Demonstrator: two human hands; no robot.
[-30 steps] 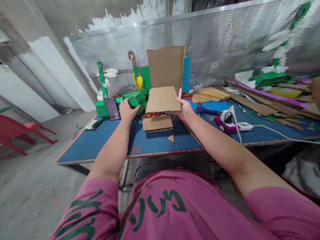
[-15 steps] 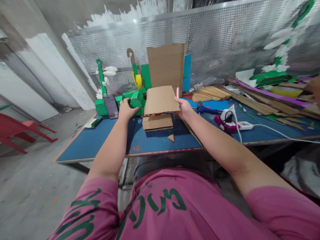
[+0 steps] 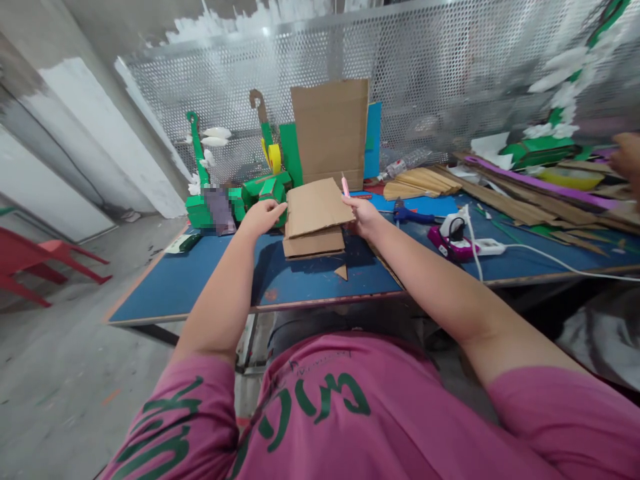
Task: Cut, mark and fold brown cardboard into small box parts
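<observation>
A brown cardboard sheet (image 3: pixel 318 207) lies tilted on a stack of cardboard pieces (image 3: pixel 314 243) on the blue table (image 3: pixel 200 280). My right hand (image 3: pixel 363 216) grips the sheet's right edge and also holds a pink pen (image 3: pixel 345 186) that sticks up. At the sheet's left edge, my left hand (image 3: pixel 261 217) touches it with fingers partly stretched. Green cardboard models (image 3: pixel 265 188) stand just behind my left hand. A tall cardboard panel (image 3: pixel 331 127) leans upright at the back.
A blue glue gun (image 3: pixel 413 216), a purple-white device (image 3: pixel 453 239) and a white power strip (image 3: pixel 490 248) with cable lie to the right. Long cardboard strips (image 3: pixel 520 210) are piled at far right. A small cardboard triangle (image 3: pixel 343 271) lies near the front. Red chair (image 3: pixel 35 263) stands left.
The cardboard sheet has been lowered and turned flatter onto the stack. My left hand has moved right from the green model to the sheet's left edge. The red scissors under it are now hidden.
</observation>
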